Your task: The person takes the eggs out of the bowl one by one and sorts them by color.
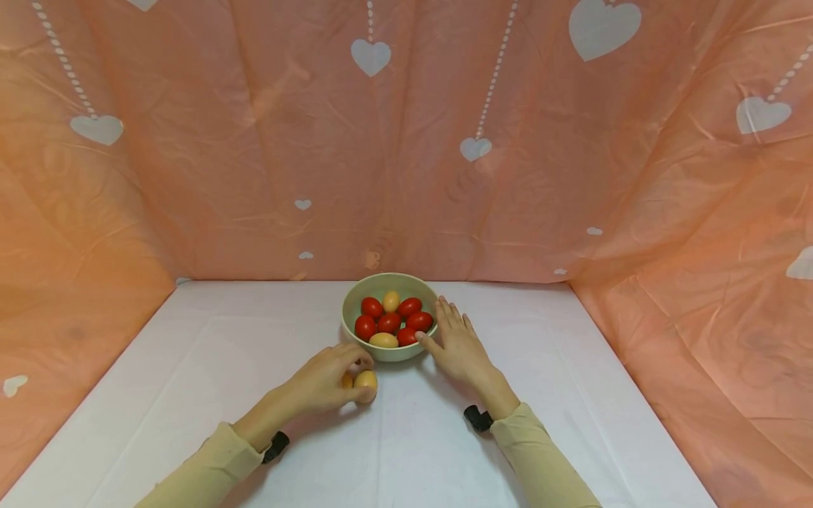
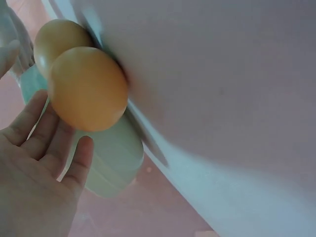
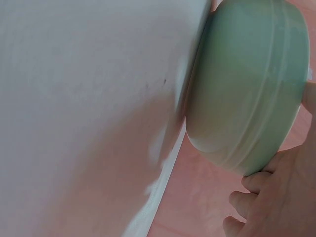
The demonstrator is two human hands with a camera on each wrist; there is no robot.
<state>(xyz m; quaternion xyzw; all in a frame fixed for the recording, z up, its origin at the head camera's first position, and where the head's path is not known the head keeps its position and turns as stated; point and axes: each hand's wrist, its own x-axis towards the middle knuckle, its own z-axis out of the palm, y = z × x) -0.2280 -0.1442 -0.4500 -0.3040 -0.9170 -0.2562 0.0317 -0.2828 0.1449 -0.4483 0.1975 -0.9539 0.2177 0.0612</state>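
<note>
Both hands reach over the worktop (image 1: 413,451): my left hand (image 1: 320,382) is open, its fingers loosely bent about two tan eggs (image 1: 366,386), and my right hand (image 1: 460,347) is open too, its straight fingers laid against the right side of the bowl (image 1: 395,354), thumb at the near right of the rim. I cannot tell whether my left fingertips touch the eggs.

Largest around me is the peach-coloured cloth (image 1: 406,212), hanging on the far side and along the left and right, patterned with white hearts (image 1: 371,57). Next comes the worktop itself, white, its far edge meeting that cloth. My sleeves (image 1: 540,458), pale khaki, come in from the near side, one left and one right.

The bowl, pale green, stands upright on the far part of the worktop, about midway between left and right. A small black device (image 1: 478,418) sits at the inner side of each wrist.

Those two eggs lie side by side on the worktop, just to the near left of the bowl, the left one partly hidden by my hand. Two more tan eggs (image 1: 384,340) rest inside the bowl, one far, one near. Smallest are six red oval tomatoes (image 1: 389,323), gathered among them
</note>
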